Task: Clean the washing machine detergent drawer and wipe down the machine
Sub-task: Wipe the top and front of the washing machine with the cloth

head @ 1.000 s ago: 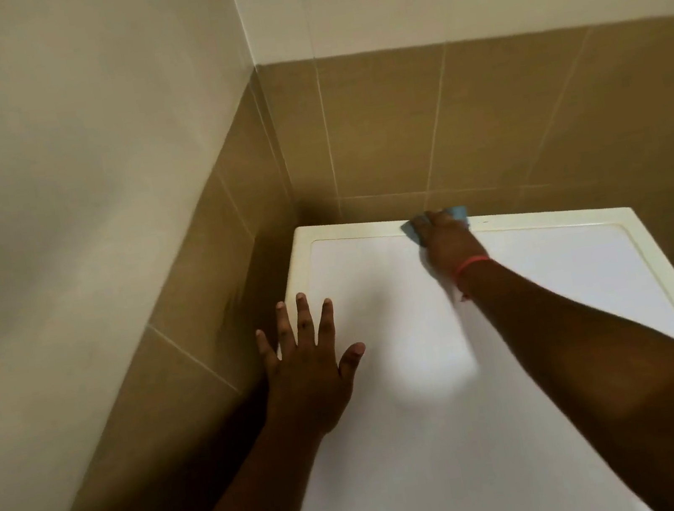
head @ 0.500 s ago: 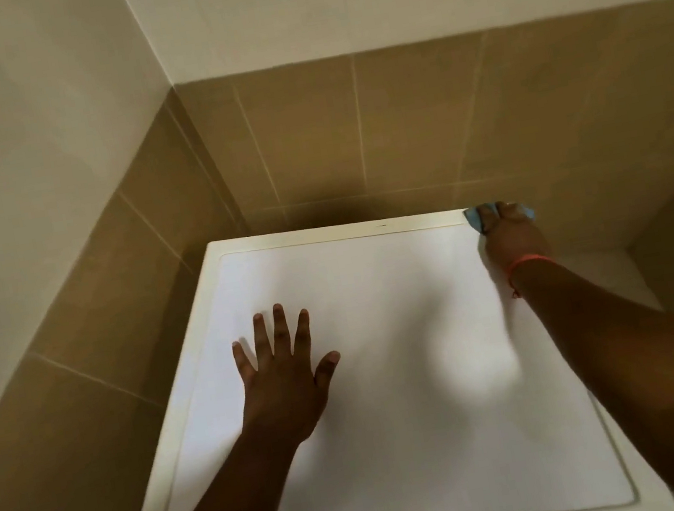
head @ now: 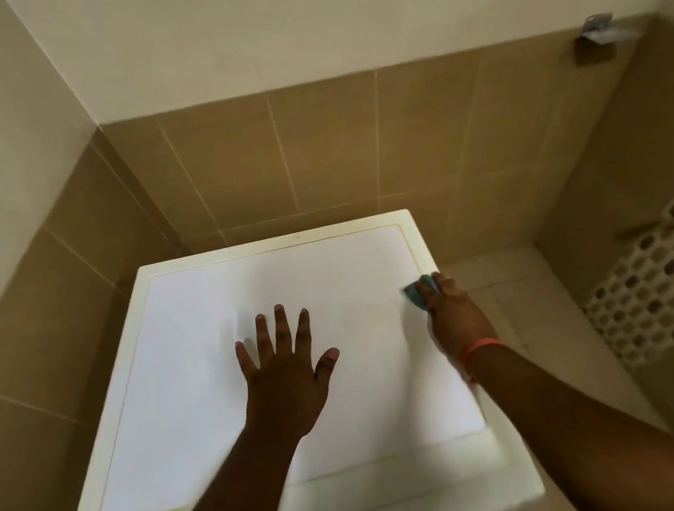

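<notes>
I look down on the white top of the washing machine, which stands in a tiled corner. My left hand lies flat on the middle of the top with its fingers spread and nothing in it. My right hand presses a small blue-green cloth against the machine's right edge, about halfway along its depth. An orange band circles my right wrist. The detergent drawer and the machine's front are out of sight below the frame.
Brown wall tiles close in behind and to the left of the machine. To the right lies a tiled floor with a white perforated panel and a metal fitting on the wall.
My right hand slid the cloth along the back edge from left to right, then came forward along the right edge. My left hand stayed flat on the top. The view turned right.
</notes>
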A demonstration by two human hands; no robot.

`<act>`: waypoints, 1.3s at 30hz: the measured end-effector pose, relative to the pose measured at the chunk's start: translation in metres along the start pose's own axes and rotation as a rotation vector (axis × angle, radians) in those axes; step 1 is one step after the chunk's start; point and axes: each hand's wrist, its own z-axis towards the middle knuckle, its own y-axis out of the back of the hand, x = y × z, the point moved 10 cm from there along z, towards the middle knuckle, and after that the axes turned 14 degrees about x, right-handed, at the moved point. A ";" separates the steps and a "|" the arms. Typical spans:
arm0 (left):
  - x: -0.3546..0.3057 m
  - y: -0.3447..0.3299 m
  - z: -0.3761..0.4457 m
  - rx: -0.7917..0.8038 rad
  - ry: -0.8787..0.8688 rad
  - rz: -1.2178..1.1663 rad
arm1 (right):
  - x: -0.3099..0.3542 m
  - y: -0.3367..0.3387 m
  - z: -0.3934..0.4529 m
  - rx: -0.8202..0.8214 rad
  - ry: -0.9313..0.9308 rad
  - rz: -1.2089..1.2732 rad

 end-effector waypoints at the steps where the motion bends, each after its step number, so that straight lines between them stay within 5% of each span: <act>1: -0.004 0.000 -0.008 -0.004 -0.015 -0.001 | 0.001 -0.002 -0.017 -0.004 -0.001 -0.005; 9: 0.005 -0.024 -0.093 0.006 -0.109 -0.003 | -0.003 -0.022 -0.158 0.006 -0.093 -0.027; 17: 0.097 -0.067 -0.191 0.055 -0.033 -0.089 | 0.035 -0.049 -0.258 0.056 -0.337 -0.263; 23: 0.146 -0.080 -0.223 0.053 0.038 -0.111 | 0.139 -0.105 -0.269 0.144 0.049 -0.364; 29: 0.180 -0.087 -0.229 0.055 0.131 -0.136 | 0.126 -0.094 -0.266 0.056 -0.278 -0.352; 34: 0.194 -0.095 -0.225 0.075 0.210 -0.160 | 0.214 -0.169 -0.253 0.313 0.233 -0.388; 37: 0.201 -0.092 -0.223 0.077 0.267 -0.213 | 0.216 -0.156 -0.241 0.208 0.142 -0.376; 39: 0.207 -0.091 -0.224 0.083 0.314 -0.263 | 0.252 -0.174 -0.243 0.214 0.294 -0.314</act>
